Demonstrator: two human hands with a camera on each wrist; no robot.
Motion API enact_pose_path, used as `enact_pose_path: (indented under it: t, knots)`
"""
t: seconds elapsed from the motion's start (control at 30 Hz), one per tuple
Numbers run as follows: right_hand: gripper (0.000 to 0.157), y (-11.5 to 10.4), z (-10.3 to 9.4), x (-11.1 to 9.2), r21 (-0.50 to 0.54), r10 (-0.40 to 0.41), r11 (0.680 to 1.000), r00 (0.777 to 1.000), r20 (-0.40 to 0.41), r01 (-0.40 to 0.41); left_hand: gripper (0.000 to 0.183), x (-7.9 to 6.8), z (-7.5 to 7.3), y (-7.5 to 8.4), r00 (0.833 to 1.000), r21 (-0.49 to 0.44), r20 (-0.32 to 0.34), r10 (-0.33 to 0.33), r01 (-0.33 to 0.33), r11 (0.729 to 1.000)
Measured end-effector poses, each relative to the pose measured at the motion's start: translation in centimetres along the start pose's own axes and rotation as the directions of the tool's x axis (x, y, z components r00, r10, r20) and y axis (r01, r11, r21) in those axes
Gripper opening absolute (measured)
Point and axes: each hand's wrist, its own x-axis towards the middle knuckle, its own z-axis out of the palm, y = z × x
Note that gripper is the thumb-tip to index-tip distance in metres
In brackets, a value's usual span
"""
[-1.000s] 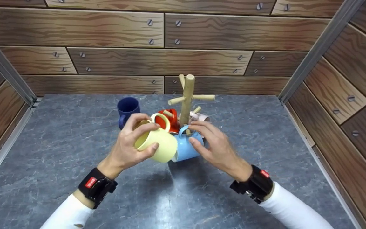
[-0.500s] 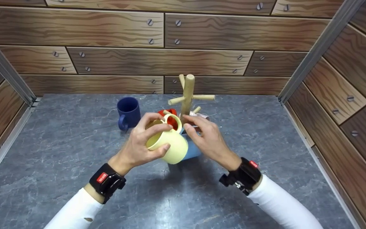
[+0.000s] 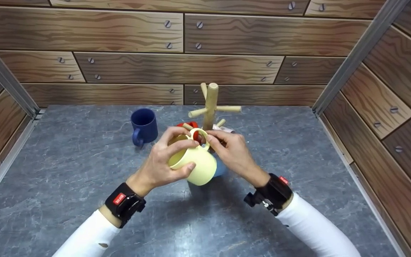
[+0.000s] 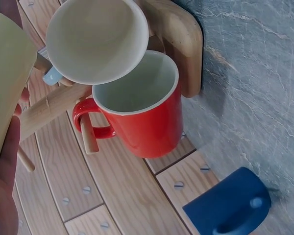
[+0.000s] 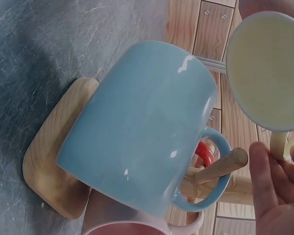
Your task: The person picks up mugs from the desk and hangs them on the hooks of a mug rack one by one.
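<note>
My left hand [image 3: 168, 157] grips a pale yellow mug [image 3: 200, 166] round its rim side, holding it tilted in front of the wooden mug tree [image 3: 211, 103]. With thumb and fingertips my right hand [image 3: 232, 151] pinches the yellow mug's handle [image 3: 199, 134]. Behind the yellow mug a light blue mug [image 5: 142, 127] hangs by its handle on a low peg [image 5: 223, 166]. A red mug [image 4: 142, 122] hangs from another low peg, its handle round the peg. A pale pink mug [image 5: 132, 220] is partly hidden beyond the blue one.
A dark blue mug [image 3: 145, 126] stands upright on the grey marbled table [image 3: 84, 160], left of the tree. Upper pegs [image 3: 228, 109] stick out from the post. The tree's wooden base [image 5: 59, 152] shows in the right wrist view. Wood-patterned walls [image 3: 130, 71] enclose the back and sides.
My left hand has carried the yellow mug to the right, across the light blue mug. My right hand has left the light blue mug and now pinches the yellow mug's handle.
</note>
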Motion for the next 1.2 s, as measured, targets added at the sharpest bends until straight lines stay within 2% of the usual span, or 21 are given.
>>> enact_pose_path:
  t: [0.17, 0.3, 0.53, 0.67, 0.93, 1.2]
  knots:
    - [0.025, -0.1, -0.2, 0.0, 0.109, 0.047, 0.993, 0.999, 0.023, -0.050, 0.041, 0.0, -0.1, -0.1, 1.000, -0.012, 0.026, 0.012, -0.012, 1.000]
    - [0.023, -0.5, -0.5, -0.1, 0.147, 0.074, 0.986, 0.996, 0.041, -0.079, 0.046, -0.1, -0.3, 0.0, 0.999, -0.037, 0.033, 0.009, -0.007, 0.999]
    - [0.024, -1.3, -0.9, -0.2, 0.212, 0.093, 0.971, 0.992, 0.086, -0.109, 0.057, -0.5, -0.8, -0.1, 1.000, -0.043, -0.009, 0.008, -0.009, 0.999]
    - [0.025, -1.7, -1.1, -0.2, 0.240, 0.082, 0.966, 0.993, 0.088, -0.101, 0.063, -0.6, -0.9, -0.1, 0.999, -0.049, -0.031, 0.008, -0.009, 0.999]
    - [0.023, -2.6, -1.3, -0.3, 0.286, 0.043, 0.957, 0.998, 0.054, -0.057, 0.087, -0.7, -1.8, -0.1, 0.995, -0.025, -0.058, -0.081, 0.080, 0.996]
    - [0.019, -3.7, -1.3, 0.2, 0.244, -0.080, 0.966, 0.996, -0.028, 0.085, 0.098, -1.0, -2.6, -0.4, 0.971, -0.049, -0.104, -0.214, 0.210, 0.977]
